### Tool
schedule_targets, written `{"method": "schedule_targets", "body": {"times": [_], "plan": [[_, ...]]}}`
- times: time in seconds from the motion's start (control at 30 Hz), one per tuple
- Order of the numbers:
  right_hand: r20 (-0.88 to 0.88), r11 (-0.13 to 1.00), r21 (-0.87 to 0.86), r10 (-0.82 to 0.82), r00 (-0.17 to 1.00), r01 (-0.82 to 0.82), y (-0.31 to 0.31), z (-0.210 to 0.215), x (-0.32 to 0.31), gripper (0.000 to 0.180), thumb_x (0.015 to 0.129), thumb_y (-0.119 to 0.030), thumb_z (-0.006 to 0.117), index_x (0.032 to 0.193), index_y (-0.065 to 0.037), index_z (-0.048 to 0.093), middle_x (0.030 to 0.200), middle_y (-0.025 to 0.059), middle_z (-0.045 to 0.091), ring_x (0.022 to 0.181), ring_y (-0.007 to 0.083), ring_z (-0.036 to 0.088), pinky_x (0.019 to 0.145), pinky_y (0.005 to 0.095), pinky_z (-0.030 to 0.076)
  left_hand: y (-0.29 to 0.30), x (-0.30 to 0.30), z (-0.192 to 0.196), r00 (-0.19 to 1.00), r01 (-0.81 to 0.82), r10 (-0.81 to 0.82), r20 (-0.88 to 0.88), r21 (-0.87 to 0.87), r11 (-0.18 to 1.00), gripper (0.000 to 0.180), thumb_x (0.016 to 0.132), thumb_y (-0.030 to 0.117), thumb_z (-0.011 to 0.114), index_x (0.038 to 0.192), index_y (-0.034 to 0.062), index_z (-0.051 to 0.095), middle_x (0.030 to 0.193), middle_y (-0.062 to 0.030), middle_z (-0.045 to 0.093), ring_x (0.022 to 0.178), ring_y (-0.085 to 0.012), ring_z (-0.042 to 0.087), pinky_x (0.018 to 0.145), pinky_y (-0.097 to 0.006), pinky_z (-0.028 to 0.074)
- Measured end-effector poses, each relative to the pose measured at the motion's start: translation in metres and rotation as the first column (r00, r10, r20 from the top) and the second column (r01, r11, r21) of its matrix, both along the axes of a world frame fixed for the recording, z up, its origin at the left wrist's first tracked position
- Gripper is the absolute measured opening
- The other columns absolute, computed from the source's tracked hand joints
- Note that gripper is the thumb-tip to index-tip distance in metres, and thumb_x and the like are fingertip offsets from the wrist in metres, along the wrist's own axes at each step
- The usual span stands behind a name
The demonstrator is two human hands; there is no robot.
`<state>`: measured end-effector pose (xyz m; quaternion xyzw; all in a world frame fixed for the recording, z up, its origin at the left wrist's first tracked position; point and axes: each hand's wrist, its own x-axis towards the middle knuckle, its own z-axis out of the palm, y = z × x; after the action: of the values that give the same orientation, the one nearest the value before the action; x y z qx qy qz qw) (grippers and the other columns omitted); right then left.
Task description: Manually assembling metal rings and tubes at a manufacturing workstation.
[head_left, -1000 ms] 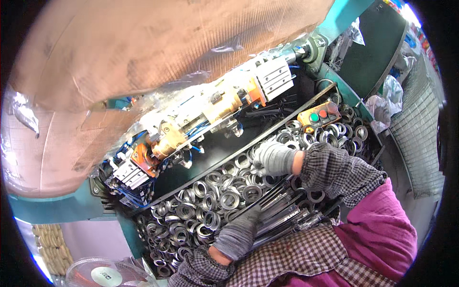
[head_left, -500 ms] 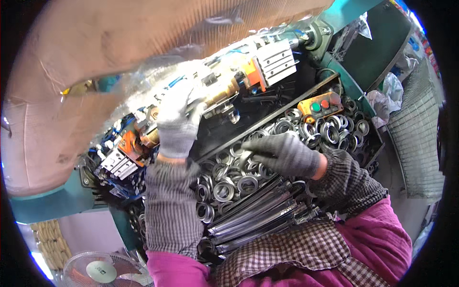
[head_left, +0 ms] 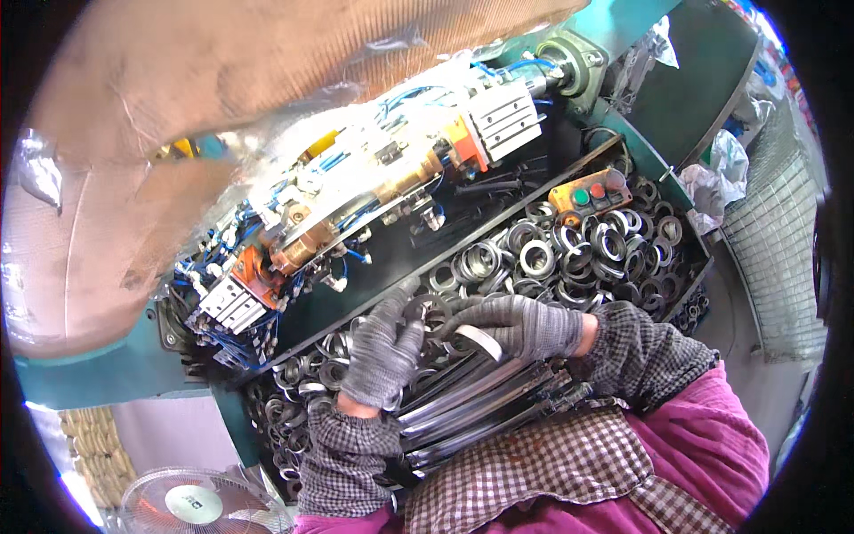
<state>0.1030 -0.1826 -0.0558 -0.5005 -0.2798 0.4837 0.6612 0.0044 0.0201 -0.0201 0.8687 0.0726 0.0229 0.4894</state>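
Note:
Both my hands wear grey knit gloves and are close together over a bin of loose metal rings (head_left: 536, 258). My left hand (head_left: 384, 351) is closed, with a dark metal ring (head_left: 429, 313) pinched at its fingertips. Just to the right, my right hand (head_left: 529, 327) curls its fingers round a bright metal ring (head_left: 480, 342), of which only a curved edge shows. Below the hands lies a bundle of long, shiny metal strips (head_left: 485, 400), slanting across in front of my checked apron.
Beyond the bin runs a machine fixture (head_left: 405, 178) with brass-coloured clamps, blue air hoses and white slotted blocks. A yellow button box (head_left: 591, 193) rests on the rings at the right. Cardboard (head_left: 205, 80) hangs over the far side. A fan (head_left: 194, 504) stands at lower left.
My left hand has come back from the fixture, down to the rings beside my right hand. A ring now shows at each hand's fingers, and the right hand has moved slightly nearer to me.

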Motion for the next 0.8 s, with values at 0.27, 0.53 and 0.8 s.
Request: {"method": "schedule_targets", "body": {"times": [0.27, 0.53, 0.8], "plan": [[-0.031, 0.988, 0.153, 0.016, 0.999, -0.011, -0.002, 0.007, 0.031, 0.047, 0.091, -0.021, 0.067, 0.132, -0.004, 0.053, 0.119, 0.0059, 0.064, 0.108, 0.0138, 0.061, 0.092, 0.0279, 0.052, -0.006, 0.006, 0.031, 0.979, 0.17, -0.203, -0.007, -0.519, 0.838, 0.08, 0.065, 0.016, 0.088, 0.134, 0.0032, 0.05, 0.122, -0.0111, 0.061, 0.113, -0.0204, 0.059, 0.098, -0.034, 0.047], [0.012, 0.955, 0.236, 0.183, 0.983, -0.18, -0.004, 0.03, 0.052, 0.074, 0.09, -0.022, 0.068, 0.149, -0.007, 0.027, 0.144, 0.0087, 0.044, 0.13, 0.0173, 0.043, 0.107, 0.0328, 0.039, 0.002, 0.006, 0.041, 0.989, 0.05, -0.139, -0.059, -0.739, 0.672, 0.088, 0.055, 0.02, 0.094, 0.131, 0.001, 0.052, 0.116, -0.0087, 0.064, 0.109, -0.0184, 0.06, 0.096, -0.034, 0.048], [0.766, 0.978, 0.152, -0.209, 0.608, 0.144, 0.008, 0.063, 0.085, 0.08, 0.068, -0.046, 0.083, 0.127, 0.0, 0.055, 0.114, 0.0138, 0.065, 0.106, 0.0208, 0.063, 0.092, 0.0344, 0.05, 0.048, -0.002, 0.069, 0.99, -0.136, 0.127, 0.064, 0.162, 0.977, 0.068, 0.065, 0.009, 0.084, 0.124, 0.0015, 0.053, 0.115, -0.0116, 0.062, 0.099, -0.0166, 0.063, 0.085, -0.03, 0.052]]}}
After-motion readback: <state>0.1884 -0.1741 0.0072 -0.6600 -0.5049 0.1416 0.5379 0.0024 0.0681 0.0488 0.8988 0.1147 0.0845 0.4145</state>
